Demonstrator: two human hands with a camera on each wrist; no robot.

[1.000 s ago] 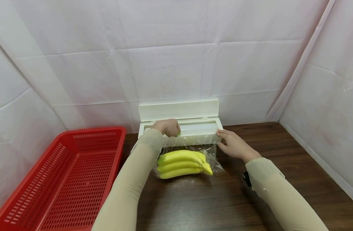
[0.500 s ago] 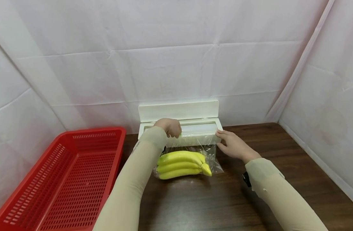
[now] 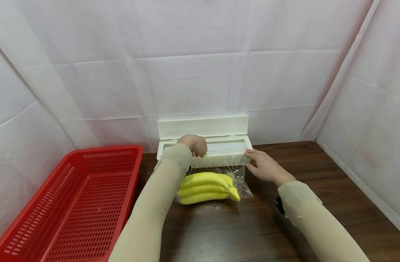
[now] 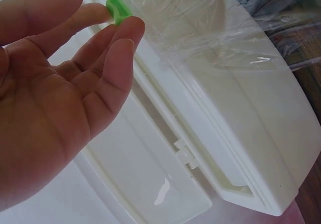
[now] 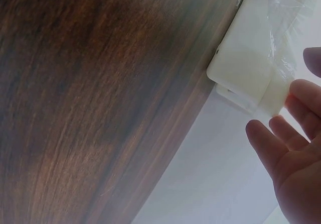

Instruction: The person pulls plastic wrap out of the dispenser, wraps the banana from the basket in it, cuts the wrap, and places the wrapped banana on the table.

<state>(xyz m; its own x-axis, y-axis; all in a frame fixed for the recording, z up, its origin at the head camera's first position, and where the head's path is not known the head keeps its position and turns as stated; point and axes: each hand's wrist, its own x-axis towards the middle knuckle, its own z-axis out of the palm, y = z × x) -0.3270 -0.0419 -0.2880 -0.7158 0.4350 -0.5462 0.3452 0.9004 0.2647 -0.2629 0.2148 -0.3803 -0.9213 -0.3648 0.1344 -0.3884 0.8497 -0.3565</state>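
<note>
A white cling film dispenser box (image 3: 203, 127) stands against the back cloth with its lid raised. My left hand (image 3: 194, 145) is over the front edge of the box. In the left wrist view, its fingertips pinch a small green slide cutter (image 4: 119, 9) on that edge. My right hand (image 3: 265, 165) rests its fingertips on the right end of the box, fingers fairly straight in the right wrist view. Clear cling film (image 3: 242, 182) hangs from the box front and covers a bunch of yellow bananas (image 3: 204, 187) on the table. My left forearm hides part of the film's left side.
A red perforated plastic basket (image 3: 88, 203) stands on the left, close to my left forearm. The dark wood table (image 3: 226, 229) extends in front of the bananas and to the right. White cloth walls (image 3: 186, 83) enclose the back and both sides.
My left hand has slid a little to the right along the front edge of the box. The right hand has kept its place at the box's right end, and the bananas lie as before.
</note>
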